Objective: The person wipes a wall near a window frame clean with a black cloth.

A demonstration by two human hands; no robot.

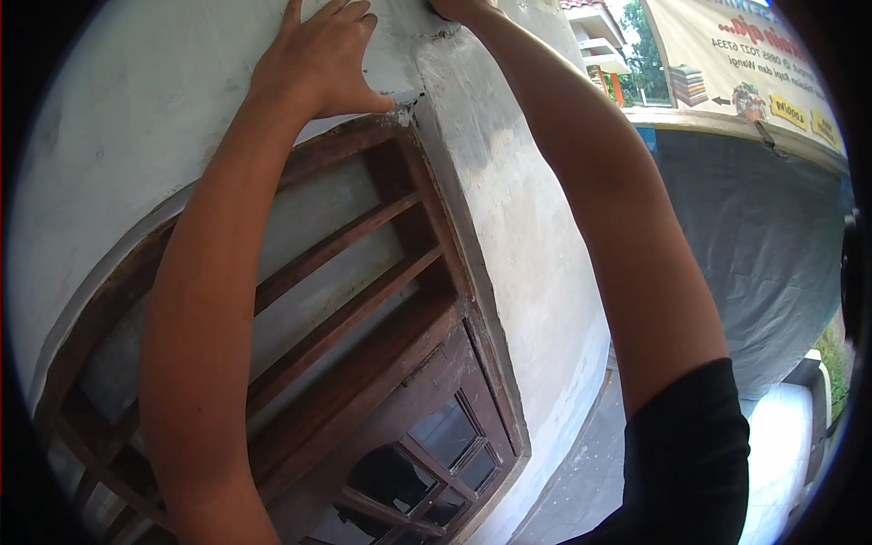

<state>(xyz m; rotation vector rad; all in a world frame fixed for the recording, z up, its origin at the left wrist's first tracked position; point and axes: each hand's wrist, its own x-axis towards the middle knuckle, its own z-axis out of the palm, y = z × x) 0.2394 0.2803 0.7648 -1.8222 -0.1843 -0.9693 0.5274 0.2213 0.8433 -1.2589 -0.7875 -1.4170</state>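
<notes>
The left hand [318, 64], thumb [371, 96] wide of its fingers [357, 13], touches the wall [127, 118] above the wooden frame [343, 143], while I can't tell what the right hand [470, 6] holds.

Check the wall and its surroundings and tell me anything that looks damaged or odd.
The plaster at the wooden frame's upper corner, beside the left hand, looks chipped, its edge ragged rather than clean. Also odd: the banner's lettering reads mirrored, perhaps because it is seen from behind.
</notes>
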